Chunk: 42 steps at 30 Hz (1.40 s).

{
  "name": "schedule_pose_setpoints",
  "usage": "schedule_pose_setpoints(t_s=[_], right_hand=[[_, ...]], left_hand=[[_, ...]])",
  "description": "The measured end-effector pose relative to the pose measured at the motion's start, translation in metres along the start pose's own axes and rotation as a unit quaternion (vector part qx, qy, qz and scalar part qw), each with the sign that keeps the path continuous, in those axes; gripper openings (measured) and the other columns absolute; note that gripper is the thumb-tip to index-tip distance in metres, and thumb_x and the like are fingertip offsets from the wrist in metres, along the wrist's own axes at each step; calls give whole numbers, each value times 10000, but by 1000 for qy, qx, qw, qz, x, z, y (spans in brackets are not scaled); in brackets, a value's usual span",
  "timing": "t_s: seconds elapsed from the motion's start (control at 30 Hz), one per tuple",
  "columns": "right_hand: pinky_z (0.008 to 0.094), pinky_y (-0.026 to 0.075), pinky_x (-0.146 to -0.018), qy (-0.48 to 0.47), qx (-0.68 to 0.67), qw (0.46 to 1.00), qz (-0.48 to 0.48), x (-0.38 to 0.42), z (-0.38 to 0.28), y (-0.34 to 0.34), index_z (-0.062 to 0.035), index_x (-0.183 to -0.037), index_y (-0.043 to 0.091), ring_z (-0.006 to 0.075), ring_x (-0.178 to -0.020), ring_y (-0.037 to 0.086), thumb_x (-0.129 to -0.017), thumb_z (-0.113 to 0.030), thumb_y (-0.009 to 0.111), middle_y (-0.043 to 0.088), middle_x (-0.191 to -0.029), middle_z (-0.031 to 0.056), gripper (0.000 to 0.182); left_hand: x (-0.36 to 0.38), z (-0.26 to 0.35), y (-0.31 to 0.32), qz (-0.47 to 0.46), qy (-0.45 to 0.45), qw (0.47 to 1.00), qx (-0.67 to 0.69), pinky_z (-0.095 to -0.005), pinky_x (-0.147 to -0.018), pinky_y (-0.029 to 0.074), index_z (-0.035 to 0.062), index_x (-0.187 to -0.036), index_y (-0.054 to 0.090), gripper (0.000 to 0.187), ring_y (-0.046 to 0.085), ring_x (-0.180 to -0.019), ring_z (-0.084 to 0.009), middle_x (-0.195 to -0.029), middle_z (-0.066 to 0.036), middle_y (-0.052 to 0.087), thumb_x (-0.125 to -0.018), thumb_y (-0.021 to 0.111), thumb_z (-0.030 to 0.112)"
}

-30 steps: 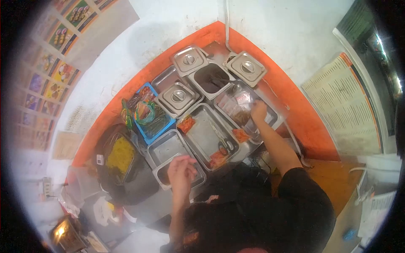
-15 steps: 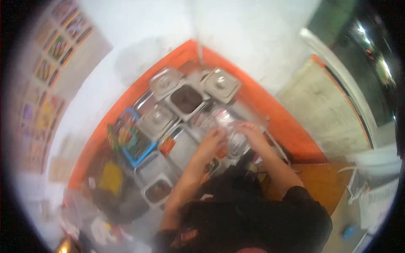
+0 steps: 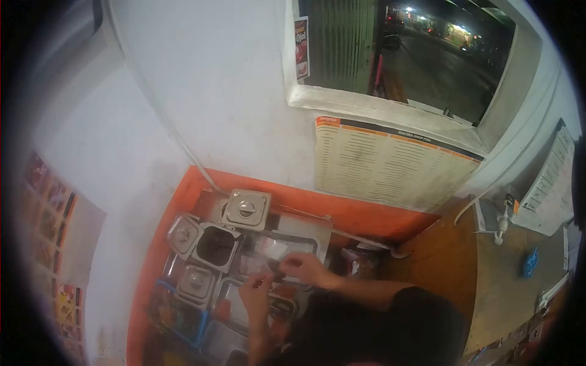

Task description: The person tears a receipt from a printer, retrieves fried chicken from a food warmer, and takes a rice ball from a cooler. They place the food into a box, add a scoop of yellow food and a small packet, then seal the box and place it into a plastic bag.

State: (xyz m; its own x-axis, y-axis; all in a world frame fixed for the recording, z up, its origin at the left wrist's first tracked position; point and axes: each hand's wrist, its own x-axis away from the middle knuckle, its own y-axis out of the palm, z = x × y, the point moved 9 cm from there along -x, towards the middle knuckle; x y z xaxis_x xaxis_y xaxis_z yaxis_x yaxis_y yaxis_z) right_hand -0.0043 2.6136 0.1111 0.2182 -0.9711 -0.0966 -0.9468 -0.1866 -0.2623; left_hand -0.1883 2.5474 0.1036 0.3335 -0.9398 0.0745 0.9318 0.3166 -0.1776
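My left hand (image 3: 256, 294) and my right hand (image 3: 303, 267) meet over a steel pan (image 3: 299, 239) that holds clear packets. Their fingers pinch a small clear plastic bag (image 3: 272, 272) between them; what is in it is too small to tell. My right forearm runs back to a black sleeve (image 3: 421, 317) at the bottom. Just left of the hands is an open steel pan with dark contents (image 3: 215, 245).
Three lidded steel pans (image 3: 246, 209) (image 3: 182, 233) (image 3: 195, 280) stand on the orange counter (image 3: 360, 219). A blue basket (image 3: 183, 320) sits at the lower left. A printed menu sheet (image 3: 384, 165) hangs under a window (image 3: 403, 55). A wooden counter (image 3: 500, 287) lies to the right.
The view has tilted up, so the wall and window fill the top. My left hand left the near pan and joined my right hand over the packet pan.
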Motion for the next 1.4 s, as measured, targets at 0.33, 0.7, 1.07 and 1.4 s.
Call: schedule_pose_setpoints(t_s=[0.33,0.7,1.07,1.4], right_hand=[[297,476,-637,13,-8,980,-199,1,-18,28,11,-874,678,119,-680,576,-828,-239,645,652,-750,133,256],[334,455,-598,12,-23,997,-76,-8,-13,36,38,-785,625,182,-606,543,-767,-257,662,592,-675,187,298],[306,465,-621,-24,-89,972,-214,-23,-18,51,36,-841,628,118,-637,532,-834,-208,636,607,-672,137,245],[358,435,-577,19,-4,993,-114,-20,13,79,28,-766,558,212,-599,516,-705,-190,682,547,-647,154,258]], left_hand=[[4,-2,11,-22,-8,1000,11,-241,-622,462,-37,-828,686,88,583,-684,-97,-751,-50,668,-774,712,27],[37,70,25,131,370,877,-277,-343,-556,468,-2,-793,620,66,587,-625,-273,-737,-116,615,-759,676,-9],[13,64,5,100,208,956,-183,-302,-547,443,-9,-822,619,57,575,-635,-239,-771,-122,603,-781,658,-6],[31,77,5,166,399,850,-302,-342,-522,433,11,-801,577,119,554,-603,-248,-736,-109,583,-744,666,-44]])
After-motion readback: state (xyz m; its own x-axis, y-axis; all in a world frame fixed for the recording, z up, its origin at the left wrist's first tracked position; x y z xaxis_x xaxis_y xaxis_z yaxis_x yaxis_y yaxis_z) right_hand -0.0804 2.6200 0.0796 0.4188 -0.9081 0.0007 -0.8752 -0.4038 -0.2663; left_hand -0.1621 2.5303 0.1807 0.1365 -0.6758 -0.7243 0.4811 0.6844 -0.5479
